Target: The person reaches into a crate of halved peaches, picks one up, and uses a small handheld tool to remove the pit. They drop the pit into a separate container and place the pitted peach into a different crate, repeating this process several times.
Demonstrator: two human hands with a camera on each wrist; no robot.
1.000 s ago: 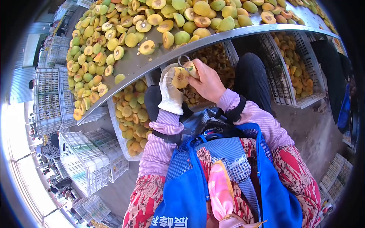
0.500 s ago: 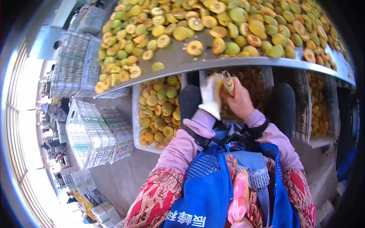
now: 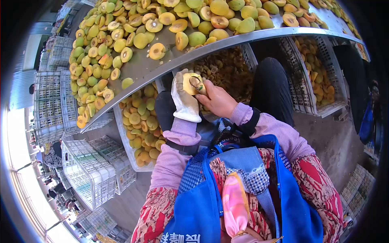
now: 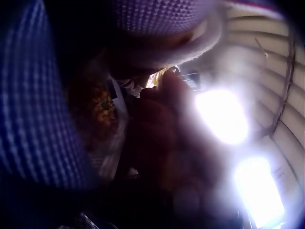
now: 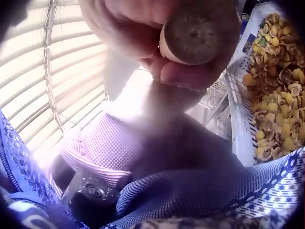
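My gloved left hand (image 3: 183, 99) holds an apricot half (image 3: 187, 86), cut face up, over a crate under the table edge. In my bare right hand (image 3: 221, 100) is a looped pitting knife (image 3: 195, 82), gripped by its short handle. Its metal ring lies against the middle of the cut face, right where the stone sits. The right wrist view shows the round butt of the handle (image 5: 193, 40) between curled fingers. Dark and glare cover most of the left wrist view.
A metal table (image 3: 148, 68) bears many halved apricots (image 3: 157, 51) along its front edge. Below stand a crate of scraps (image 3: 233, 67), a white crate of apricot halves (image 3: 137, 129) to the left and another crate (image 3: 312, 81) to the right. Stacked crates (image 3: 91, 170) stand farther left.
The knife's ring was beside the apricot half a second ago; now it is on the cut face. In between, the left hand was blurred. The head view swung away and back.
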